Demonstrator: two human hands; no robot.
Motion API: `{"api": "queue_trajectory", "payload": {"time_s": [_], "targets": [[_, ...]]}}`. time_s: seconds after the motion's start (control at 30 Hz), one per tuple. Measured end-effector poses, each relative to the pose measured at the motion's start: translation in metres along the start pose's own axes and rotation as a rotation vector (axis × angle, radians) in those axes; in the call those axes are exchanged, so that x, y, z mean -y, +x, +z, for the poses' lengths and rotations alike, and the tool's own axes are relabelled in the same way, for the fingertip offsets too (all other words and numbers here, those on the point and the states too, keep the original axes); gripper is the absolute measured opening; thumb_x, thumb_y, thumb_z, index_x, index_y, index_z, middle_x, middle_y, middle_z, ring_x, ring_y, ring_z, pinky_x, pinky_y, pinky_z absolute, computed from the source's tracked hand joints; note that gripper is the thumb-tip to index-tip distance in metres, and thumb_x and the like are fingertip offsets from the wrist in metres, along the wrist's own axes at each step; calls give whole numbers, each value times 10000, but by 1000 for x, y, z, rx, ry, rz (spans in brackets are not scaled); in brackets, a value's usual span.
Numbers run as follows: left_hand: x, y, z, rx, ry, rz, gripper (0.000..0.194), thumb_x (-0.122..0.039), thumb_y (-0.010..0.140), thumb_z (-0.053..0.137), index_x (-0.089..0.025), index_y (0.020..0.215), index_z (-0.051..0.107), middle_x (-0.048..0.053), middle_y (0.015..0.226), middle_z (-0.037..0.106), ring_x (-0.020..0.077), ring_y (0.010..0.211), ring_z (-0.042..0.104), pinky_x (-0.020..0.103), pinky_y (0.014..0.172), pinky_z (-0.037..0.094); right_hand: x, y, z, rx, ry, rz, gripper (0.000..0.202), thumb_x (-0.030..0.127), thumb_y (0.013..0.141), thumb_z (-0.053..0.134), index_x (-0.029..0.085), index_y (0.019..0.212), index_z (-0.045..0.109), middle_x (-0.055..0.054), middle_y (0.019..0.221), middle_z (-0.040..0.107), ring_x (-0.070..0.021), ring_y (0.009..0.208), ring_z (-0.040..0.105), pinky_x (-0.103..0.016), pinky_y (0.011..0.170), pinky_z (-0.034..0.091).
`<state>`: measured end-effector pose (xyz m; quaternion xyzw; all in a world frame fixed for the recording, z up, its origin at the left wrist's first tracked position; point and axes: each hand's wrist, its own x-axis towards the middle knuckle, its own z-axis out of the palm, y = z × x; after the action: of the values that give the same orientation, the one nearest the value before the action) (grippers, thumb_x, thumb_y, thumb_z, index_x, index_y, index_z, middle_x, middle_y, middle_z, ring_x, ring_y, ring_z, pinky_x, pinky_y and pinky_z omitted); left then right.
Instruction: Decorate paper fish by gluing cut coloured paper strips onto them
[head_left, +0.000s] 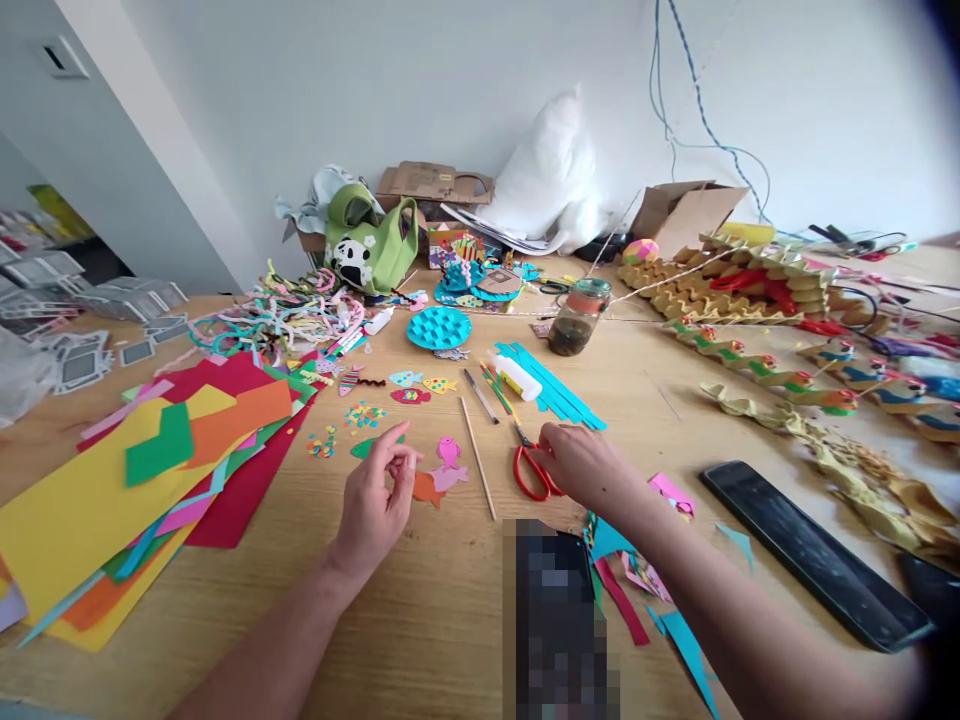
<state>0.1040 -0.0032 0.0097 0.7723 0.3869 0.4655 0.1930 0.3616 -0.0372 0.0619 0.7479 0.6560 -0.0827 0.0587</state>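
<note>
L. hand (378, 490): fingers curled, thumb near the fingertips w/ a gap showing; I can't tell whether anything is pinched there. Just beyond it lie cut-paper fish: green fish (363, 449), partly behind the fingers; orange fish (430, 488); pink fish (448, 452); lilac fish (454, 477).

R. hand (566, 455): knuckles up, fingers bent down at the red-handled scissors (517, 472), blades pointing away; whether they grip, I can't tell. Btwn the hands, a thin wooden stick (478, 458) lies flat on the table (420, 600).

Farther out: a pen (481, 396), then a white glue bottle (519, 378) on its side, yellow label, print too small to read, nr. blue paper strips (559, 390). Coloured paper dots (365, 415) lie nr. the green fish. Far L.: coloured sheets (90, 480), overlapping. R.: a dark phone (814, 555), lying flat.

Back: blue egg-tray disc (439, 327); glass jar (580, 318), dark contents; green bag (390, 250) w/ panda motif; cardboard box (431, 182), faint print, illegible from here.
</note>
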Motion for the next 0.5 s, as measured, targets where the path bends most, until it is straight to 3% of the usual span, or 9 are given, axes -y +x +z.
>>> {"api": "queue_trajectory", "payload": {"time_s": [0.17, 0.3, 0.5], "targets": [[2, 2, -2, -23, 1, -9, 344, -163, 923, 471, -177, 1267, 460, 20, 825, 681, 124, 755, 664, 238, 705, 520, -4, 40, -8, 12, -14, -4, 251, 327, 909, 483, 160, 914, 671, -137, 921, 706, -284, 873, 661, -340, 667, 441], [4, 2, 1, -18, 13, -27, 343, -163, 924, 474, -171, 1266, 460, 21, 825, 678, 124, 765, 663, 239, 722, 520, -14, 68, -17, -60, -18, 48, 295, 360, 915, 467, 145, 955, 665, -156, 960, 702, -287, 878, 655, -346, 670, 437], [5, -1, 3, 1, 15, -37, 344, -176, 927, 465, -169, 1271, 458, 30, 833, 680, 130, 778, 661, 255, 738, 526, -28, 82, -35, -152, 43, 105, 289, 378, 884, 526, 128, 935, 661, -153, 929, 700, -256, 850, 637, -309, 643, 408]]}}
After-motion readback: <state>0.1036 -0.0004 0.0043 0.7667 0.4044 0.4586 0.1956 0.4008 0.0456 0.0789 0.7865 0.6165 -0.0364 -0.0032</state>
